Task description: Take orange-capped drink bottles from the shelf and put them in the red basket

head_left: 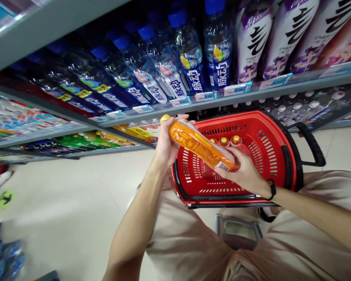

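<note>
An orange drink bottle [197, 144] with a yellow cap lies tilted between my two hands, over a red shopping basket [190, 195]. My left hand [165, 142] is wrapped round its cap end. Its base end rests in the fingers of my right hand [244, 169], and a dark band circles that wrist. Printed text and a barcode on the bottle face up. Inside the basket, several orange-tinted bottles with yellow caps [224, 141] stand near the far wall; the held bottle hides part of them.
Beyond the basket runs a shelf edge [199, 97] with price tags and blue-capped drink bottles [219, 50]. White-and-purple bottles [254, 43] stand to the right. The basket's black handle [312, 148] sticks out right. My knees flank the basket. Wrapped bottles [6, 257] lie at lower left.
</note>
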A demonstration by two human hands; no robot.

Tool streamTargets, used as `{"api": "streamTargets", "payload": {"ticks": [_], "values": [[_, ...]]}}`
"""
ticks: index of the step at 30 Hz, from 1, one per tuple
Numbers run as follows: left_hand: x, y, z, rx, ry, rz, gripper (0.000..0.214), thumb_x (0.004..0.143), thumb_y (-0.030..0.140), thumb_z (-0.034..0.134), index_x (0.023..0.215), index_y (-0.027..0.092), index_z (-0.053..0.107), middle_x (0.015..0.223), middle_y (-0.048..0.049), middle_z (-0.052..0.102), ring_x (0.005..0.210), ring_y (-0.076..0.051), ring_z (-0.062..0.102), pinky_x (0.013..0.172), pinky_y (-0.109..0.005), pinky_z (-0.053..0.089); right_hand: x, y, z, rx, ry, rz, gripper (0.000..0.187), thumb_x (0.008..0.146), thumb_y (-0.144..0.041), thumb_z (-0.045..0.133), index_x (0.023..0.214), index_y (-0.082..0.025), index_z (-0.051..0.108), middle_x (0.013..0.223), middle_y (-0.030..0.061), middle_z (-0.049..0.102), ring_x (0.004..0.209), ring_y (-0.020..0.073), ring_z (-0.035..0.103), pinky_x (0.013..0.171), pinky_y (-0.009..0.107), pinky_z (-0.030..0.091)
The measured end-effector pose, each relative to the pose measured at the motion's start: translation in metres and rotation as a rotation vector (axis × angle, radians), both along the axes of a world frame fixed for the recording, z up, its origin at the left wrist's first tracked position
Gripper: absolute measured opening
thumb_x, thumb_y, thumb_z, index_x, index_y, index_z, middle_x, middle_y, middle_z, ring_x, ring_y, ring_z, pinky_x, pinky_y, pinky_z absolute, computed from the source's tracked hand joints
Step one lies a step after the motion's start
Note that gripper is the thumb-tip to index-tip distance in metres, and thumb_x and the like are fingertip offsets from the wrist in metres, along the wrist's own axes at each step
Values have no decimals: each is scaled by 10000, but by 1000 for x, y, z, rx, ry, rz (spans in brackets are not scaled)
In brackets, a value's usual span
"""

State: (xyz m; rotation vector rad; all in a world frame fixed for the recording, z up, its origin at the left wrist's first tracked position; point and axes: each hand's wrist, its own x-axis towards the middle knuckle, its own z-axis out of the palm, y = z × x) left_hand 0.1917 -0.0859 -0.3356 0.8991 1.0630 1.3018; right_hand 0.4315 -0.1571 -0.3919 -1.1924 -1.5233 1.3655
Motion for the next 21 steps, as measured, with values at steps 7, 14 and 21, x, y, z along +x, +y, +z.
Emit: {"api": "streamTargets", "payload": {"ticks": [7, 14, 21], "values": [[-4, -2, 1, 36, 37, 19, 528, 878, 580, 582, 1156, 150, 711, 1044, -116, 765, 966, -259, 726, 851, -362, 605, -1, 9, -4, 35, 50, -9, 729, 753, -444, 891, 1366, -237, 555, 1380, 98, 622, 1203, 267, 641, 1039, 424, 538], [-14, 2, -2, -1, 219, 11, 617, 830, 719, 609, 1011, 144, 738, 976, -117, 753, 904, -258, 728, 731, -313, 584, -1, 9, -5, -38, 115, 30, 694, 778, -430, 869, 1366, -211, 571, 1369, 105, 636, 1218, 262, 635, 1061, 417, 523], [-24, 8, -11, 53, 234, 180, 523, 823, 684, 683, 861, 162, 683, 843, -84, 712, 834, -236, 711, 682, -290, 572, -3, 16, 16, -254, 377, -49, 572, 837, -532, 770, 1257, -158, 667, 1040, 79, 709, 658, 115, 590, 464, 202, 462]]}}
